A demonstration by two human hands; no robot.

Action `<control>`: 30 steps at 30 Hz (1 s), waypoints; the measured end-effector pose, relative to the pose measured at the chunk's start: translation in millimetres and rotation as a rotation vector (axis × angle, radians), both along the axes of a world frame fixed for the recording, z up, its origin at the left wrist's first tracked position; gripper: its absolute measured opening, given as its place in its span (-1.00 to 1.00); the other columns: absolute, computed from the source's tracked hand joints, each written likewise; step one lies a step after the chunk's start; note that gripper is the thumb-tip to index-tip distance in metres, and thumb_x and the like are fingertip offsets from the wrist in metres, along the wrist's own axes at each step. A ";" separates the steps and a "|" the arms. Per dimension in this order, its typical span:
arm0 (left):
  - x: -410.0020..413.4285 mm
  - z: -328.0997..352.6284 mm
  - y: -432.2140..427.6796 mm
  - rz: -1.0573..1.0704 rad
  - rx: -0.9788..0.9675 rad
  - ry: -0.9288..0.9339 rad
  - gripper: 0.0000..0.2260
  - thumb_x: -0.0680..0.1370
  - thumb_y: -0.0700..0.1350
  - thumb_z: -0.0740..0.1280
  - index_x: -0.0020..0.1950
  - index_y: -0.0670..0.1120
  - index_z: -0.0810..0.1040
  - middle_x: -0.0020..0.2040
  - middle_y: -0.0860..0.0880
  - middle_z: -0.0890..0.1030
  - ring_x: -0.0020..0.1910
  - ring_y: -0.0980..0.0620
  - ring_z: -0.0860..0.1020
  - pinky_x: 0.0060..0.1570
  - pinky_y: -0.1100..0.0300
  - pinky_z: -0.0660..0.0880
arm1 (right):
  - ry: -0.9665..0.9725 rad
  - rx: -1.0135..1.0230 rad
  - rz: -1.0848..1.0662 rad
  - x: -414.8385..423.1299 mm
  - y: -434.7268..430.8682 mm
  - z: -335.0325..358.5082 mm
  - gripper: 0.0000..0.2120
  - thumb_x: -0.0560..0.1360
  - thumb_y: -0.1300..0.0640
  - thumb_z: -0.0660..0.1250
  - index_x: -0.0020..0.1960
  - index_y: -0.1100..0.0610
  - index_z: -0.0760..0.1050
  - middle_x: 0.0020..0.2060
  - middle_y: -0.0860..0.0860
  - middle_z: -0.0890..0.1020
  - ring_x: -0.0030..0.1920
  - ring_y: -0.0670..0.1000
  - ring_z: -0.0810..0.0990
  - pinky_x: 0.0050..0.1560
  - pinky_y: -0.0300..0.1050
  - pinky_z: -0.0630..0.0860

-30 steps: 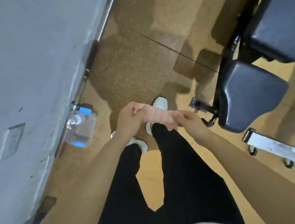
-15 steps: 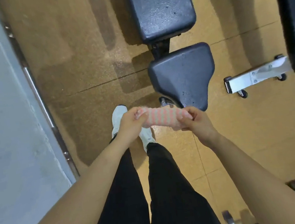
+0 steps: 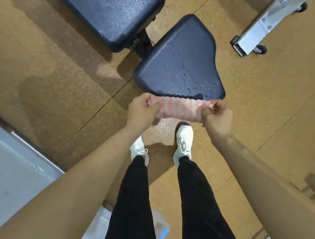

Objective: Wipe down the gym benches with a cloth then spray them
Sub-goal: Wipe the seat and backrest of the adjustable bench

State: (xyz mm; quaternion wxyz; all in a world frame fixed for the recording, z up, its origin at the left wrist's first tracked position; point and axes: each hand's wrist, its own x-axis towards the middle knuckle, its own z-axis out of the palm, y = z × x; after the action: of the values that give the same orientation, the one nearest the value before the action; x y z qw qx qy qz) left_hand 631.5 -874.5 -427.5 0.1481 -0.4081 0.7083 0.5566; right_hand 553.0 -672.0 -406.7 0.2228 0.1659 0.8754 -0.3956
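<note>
Over the last second the person had turned from the wall toward the gym bench, so its seat pad (image 3: 178,66) now lay just ahead of the feet, with the back pad (image 3: 117,12) beyond. The pink-striped cloth (image 3: 181,108) stayed stretched between both hands. The left hand (image 3: 142,112) had its fingers curled round one end, and the right hand (image 3: 218,117) pinched the other. The cloth overlapped the seat pad's near edge in view, but contact could not be told. Wiping looked about to begin. The blurred spray bottle (image 3: 162,232) sat on the floor by the left leg.
</note>
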 end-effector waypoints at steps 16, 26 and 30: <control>-16.0 -38.8 -6.9 -0.190 -0.523 0.108 -0.56 0.56 -0.13 0.40 0.45 -0.03 0.50 0.42 -0.03 0.48 0.36 -0.08 0.42 0.32 0.16 0.36 | 0.442 0.256 0.772 -24.0 -49.5 -64.5 -0.53 0.54 0.12 0.36 0.44 0.12 0.44 0.44 0.11 0.42 0.42 0.17 0.35 0.41 0.05 0.36; -11.8 -60.1 -16.4 -0.379 -0.708 0.163 -0.58 0.51 -0.11 0.51 0.36 -0.09 0.59 0.47 -0.13 0.46 0.43 -0.20 0.43 0.33 -0.11 0.48 | 0.422 0.492 1.278 -60.5 -55.2 -104.4 -0.36 0.64 -0.34 -0.04 0.65 -0.16 -0.04 0.66 -0.02 0.02 0.62 0.31 -0.06 0.54 0.41 -0.11; -13.6 -57.9 -18.9 -0.420 -0.727 0.135 -0.60 0.52 -0.09 0.51 0.35 -0.09 0.61 0.45 -0.13 0.50 0.43 -0.21 0.45 0.30 -0.10 0.51 | 0.428 0.503 1.232 -99.6 -47.8 -104.8 -0.36 0.63 -0.38 -0.03 0.64 -0.22 -0.04 0.66 -0.04 0.00 0.63 0.28 -0.07 0.51 0.48 -0.14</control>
State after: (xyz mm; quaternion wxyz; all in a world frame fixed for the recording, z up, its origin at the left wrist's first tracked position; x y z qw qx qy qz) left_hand 618.0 -893.4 -485.5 0.0579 -0.2432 0.9344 0.2537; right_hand 453.4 -719.8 -511.5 0.1842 -0.3957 0.8997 -0.0064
